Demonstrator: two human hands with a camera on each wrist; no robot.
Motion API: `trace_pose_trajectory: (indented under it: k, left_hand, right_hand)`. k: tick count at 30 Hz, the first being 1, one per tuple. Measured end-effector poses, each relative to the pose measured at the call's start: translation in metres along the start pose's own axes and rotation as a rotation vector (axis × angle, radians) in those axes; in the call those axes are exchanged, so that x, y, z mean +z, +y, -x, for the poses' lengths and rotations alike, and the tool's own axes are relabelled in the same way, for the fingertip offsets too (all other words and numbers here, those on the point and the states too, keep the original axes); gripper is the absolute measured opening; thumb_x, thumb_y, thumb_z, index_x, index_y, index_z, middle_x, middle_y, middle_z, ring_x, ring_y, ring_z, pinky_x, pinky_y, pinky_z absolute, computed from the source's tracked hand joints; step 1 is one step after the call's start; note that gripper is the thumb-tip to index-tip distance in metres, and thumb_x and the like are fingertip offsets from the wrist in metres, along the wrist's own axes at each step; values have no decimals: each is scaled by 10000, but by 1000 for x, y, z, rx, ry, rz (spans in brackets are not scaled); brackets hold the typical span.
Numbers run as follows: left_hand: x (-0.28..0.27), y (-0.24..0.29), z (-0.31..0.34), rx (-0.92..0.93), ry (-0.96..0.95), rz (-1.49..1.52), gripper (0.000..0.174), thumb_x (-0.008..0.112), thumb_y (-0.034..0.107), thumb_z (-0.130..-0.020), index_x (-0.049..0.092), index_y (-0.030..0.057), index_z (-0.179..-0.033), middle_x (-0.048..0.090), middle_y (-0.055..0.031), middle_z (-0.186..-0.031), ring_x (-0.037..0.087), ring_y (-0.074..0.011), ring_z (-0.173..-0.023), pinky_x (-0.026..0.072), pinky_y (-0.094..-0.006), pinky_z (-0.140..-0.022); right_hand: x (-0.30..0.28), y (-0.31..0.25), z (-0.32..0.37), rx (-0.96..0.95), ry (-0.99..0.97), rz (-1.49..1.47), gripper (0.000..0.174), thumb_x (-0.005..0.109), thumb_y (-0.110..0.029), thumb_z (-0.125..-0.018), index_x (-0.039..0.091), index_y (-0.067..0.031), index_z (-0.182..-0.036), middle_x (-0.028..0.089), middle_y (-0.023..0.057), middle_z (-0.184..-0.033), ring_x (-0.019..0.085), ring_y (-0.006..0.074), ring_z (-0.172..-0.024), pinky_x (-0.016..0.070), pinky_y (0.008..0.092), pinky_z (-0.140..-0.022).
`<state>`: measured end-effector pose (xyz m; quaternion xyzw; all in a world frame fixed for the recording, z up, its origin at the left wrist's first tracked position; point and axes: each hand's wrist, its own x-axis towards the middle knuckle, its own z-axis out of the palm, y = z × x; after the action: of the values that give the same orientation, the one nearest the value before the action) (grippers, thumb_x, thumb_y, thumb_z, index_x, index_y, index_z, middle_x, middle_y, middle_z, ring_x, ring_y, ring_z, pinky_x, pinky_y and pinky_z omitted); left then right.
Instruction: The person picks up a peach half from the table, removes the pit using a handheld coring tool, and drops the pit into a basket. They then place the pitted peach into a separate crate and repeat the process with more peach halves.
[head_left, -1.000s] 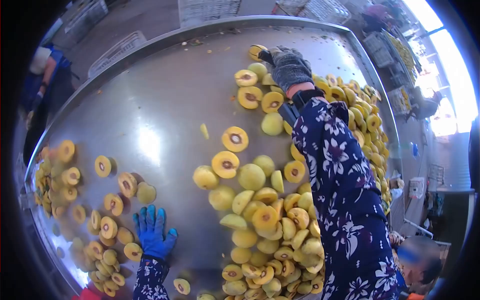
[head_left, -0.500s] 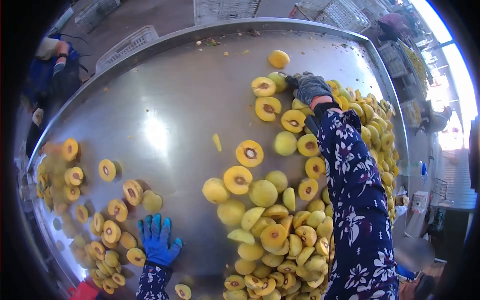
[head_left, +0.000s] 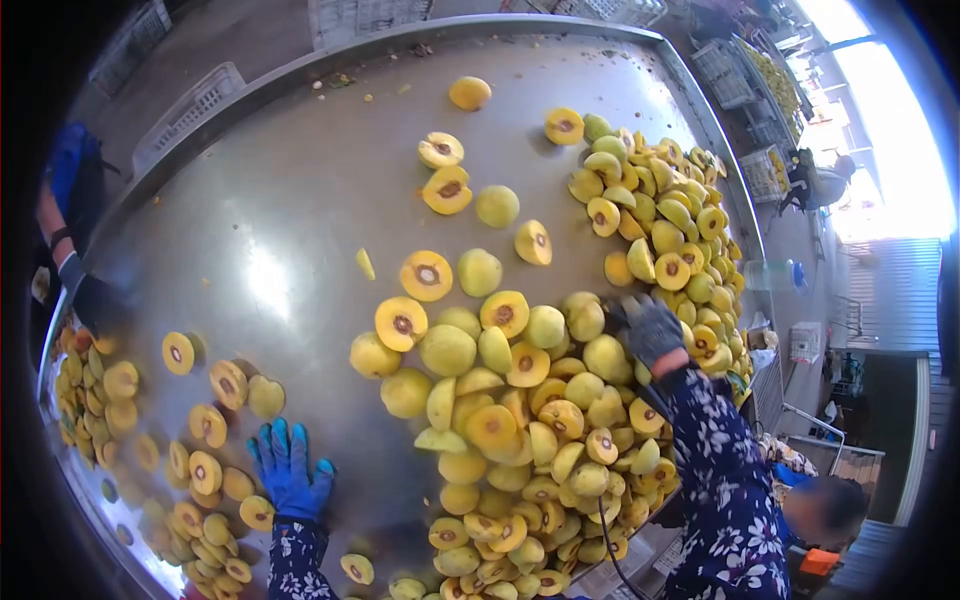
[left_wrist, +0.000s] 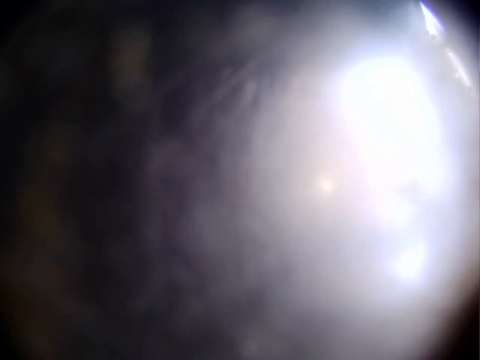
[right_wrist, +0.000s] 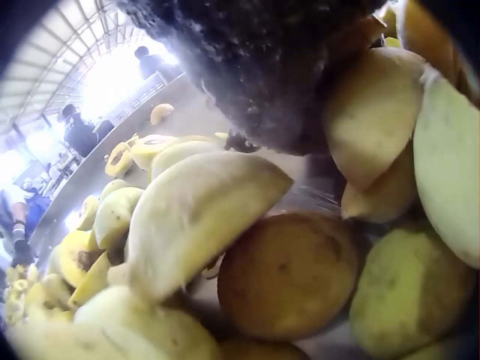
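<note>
Halved yellow peaches (head_left: 490, 425), several showing brown pits or hollows, lie heaped on a metal table (head_left: 300, 180). My right hand (head_left: 652, 332), in a dark grey knit glove, reaches in between this near heap and a second heap (head_left: 680, 225) to the right. Its fingers touch peach halves at the heap's edge. In the right wrist view the glove (right_wrist: 255, 67) looms over peach halves (right_wrist: 202, 217), its fingertips partly hidden. My left hand (head_left: 290, 478), in a blue glove, rests flat with fingers spread beside scattered halves (head_left: 206, 472). The left wrist view is only blur and glare.
A raised rim (head_left: 330, 55) edges the table. At the left, another person's dark-gloved hand (head_left: 98, 305) reaches over a separate peach pile (head_left: 85, 395). White crates (head_left: 190, 110) stand beyond the rim. A dark cable (head_left: 610, 550) hangs near the front edge.
My right hand has come back from the far peach halves to the near heap, and halves have shifted nearer with it. The other person's hand now extends over the table. My left hand stays flat.
</note>
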<state>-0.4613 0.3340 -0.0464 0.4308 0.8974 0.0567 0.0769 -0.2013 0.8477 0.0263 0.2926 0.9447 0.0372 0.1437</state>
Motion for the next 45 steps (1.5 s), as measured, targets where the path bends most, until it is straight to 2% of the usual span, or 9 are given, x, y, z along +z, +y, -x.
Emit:
trace_pose_trajectory:
  k: [5, 8, 12, 21, 24, 31, 35, 41, 45]
  left_hand:
    - [5, -5, 0, 28, 3, -8, 629, 487, 447, -875, 410, 120, -1406, 294, -128, -1509, 210, -346, -1410, 120, -578, -1126]
    - [0, -2, -2, 6, -32, 12, 634, 520, 435, -853, 426, 115, -1392, 291, -127, -1509, 210, -350, -1408, 119, -589, -1122]
    - [1, -3, -3, -26, -45, 16, 636, 546, 434, -832, 448, 115, -1373, 290, -121, -1509, 212, -354, -1406, 119, -596, -1119]
    - [4, -7, 0, -9, -29, 65, 616, 572, 459, -814, 492, 131, -1329, 258, -108, -1522, 201, -356, -1406, 135, -615, -1103]
    - [4, -7, 0, -15, -47, 63, 633, 583, 447, -807, 476, 126, -1341, 262, -115, -1520, 210, -364, -1399, 138, -617, -1099]
    - [4, -5, -1, 8, -9, 37, 629, 563, 431, -823, 459, 120, -1360, 290, -132, -1505, 235, -371, -1389, 132, -605, -1107]
    - [-2, 0, -3, -27, -61, 26, 636, 543, 435, -828, 450, 117, -1371, 308, -128, -1498, 232, -366, -1392, 118, -583, -1120]
    - [0, 4, -2, 3, -4, -2, 622, 564, 447, -791, 509, 102, -1306, 365, -137, -1454, 279, -374, -1360, 154, -584, -1114]
    - [5, -2, 0, 13, -23, -45, 636, 495, 473, -854, 440, 107, -1372, 317, -143, -1489, 231, -371, -1390, 127, -576, -1122]
  right_hand:
    - [-56, 2, 32, 103, -334, 14, 230, 637, -207, -770, 620, -127, -985, 623, 129, -927, 612, 321, -884, 495, 440, -744]
    - [-92, -12, -36, -46, 243, -156, 238, 638, -114, -789, 576, -75, -1016, 613, 151, -906, 611, 348, -835, 504, 408, -702]
    - [-87, -61, -225, -163, 602, -305, 402, 661, -311, -813, 547, -73, -1116, 597, 179, -1059, 579, 388, -969, 472, 461, -798]
    - [-63, -148, -373, 211, 189, -413, 587, 651, -486, -776, 550, -140, -1239, 634, 206, -1110, 592, 384, -1042, 448, 457, -902]
    - [-41, -149, -387, -37, 320, -283, 544, 666, -443, -750, 587, -138, -1194, 649, 195, -1047, 611, 373, -996, 469, 430, -862]
    - [-49, -191, -294, -584, 327, -461, 277, 618, -196, -825, 622, -128, -1093, 642, 170, -991, 621, 361, -881, 495, 429, -796]
    - [-22, -199, -189, -703, 189, -636, 206, 591, -234, -885, 597, -123, -1058, 636, 157, -980, 617, 369, -872, 503, 419, -780]
    - [-28, -185, -22, -580, 30, -482, 315, 576, -158, -830, 576, -214, -1139, 625, 143, -932, 633, 329, -768, 517, 430, -686]
    - [-28, -177, 58, -543, -454, -466, 378, 600, -202, -829, 533, -231, -1200, 597, 171, -1005, 636, 328, -760, 516, 429, -668]
